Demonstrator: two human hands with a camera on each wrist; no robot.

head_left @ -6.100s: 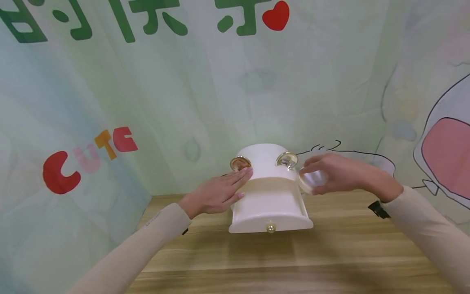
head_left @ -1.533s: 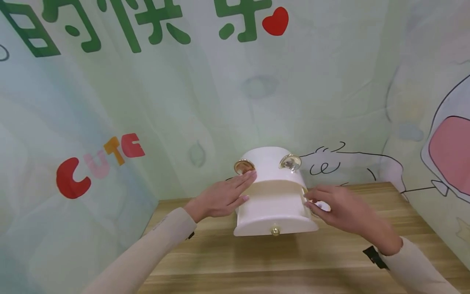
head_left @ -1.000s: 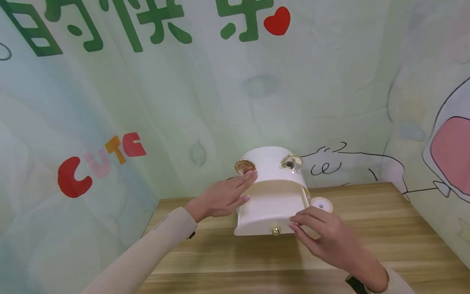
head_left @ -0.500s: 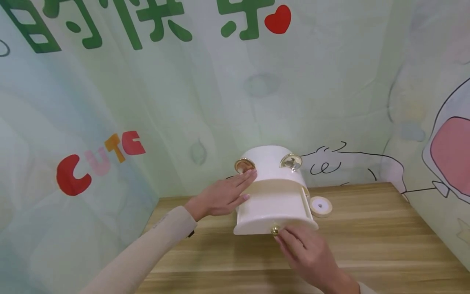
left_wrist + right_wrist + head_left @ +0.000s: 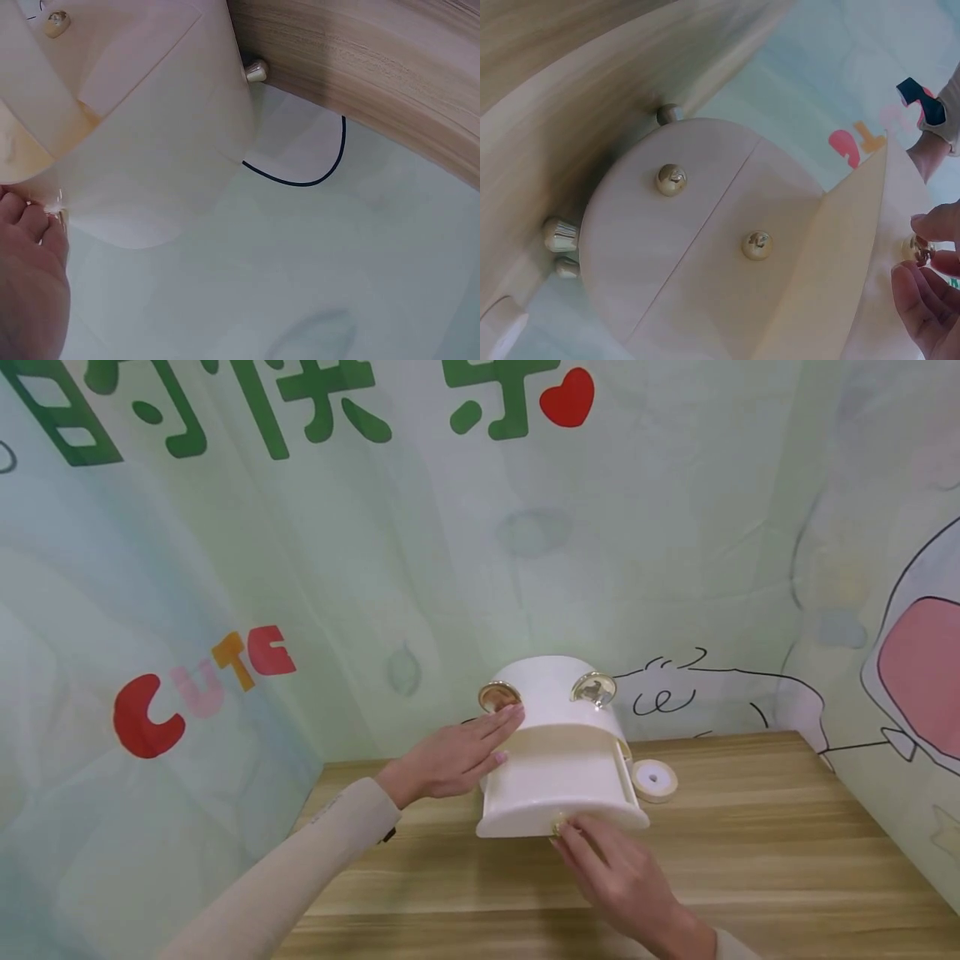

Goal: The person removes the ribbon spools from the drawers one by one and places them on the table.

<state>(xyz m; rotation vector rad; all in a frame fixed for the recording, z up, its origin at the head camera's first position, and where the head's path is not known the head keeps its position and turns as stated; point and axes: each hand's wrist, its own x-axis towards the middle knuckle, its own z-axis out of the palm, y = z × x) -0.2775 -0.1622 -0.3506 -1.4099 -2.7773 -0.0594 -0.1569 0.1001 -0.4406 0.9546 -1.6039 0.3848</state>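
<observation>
White drawer box [image 5: 551, 693], apparently braced by the outstretched left hand [image 5: 452, 760] at nine o'clock, has its gold knob [image 5: 916, 248] pinched in the right hand [image 5: 626, 883] at five.

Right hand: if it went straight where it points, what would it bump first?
Probably the white drawer front, just behind the gold knob that the right hand pinches; depth is hard to judge.

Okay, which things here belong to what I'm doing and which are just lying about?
In the job:
Glossy white rounded box, your left hand against it
Its pulled-out white drawer
Round gold drawer knob, pinched by your right hand
Probably the cream-rimmed white round roll: untouched now, but held earlier

Just there:
Pale green printed cloth backdrop
Wood-grain tabletop
</observation>
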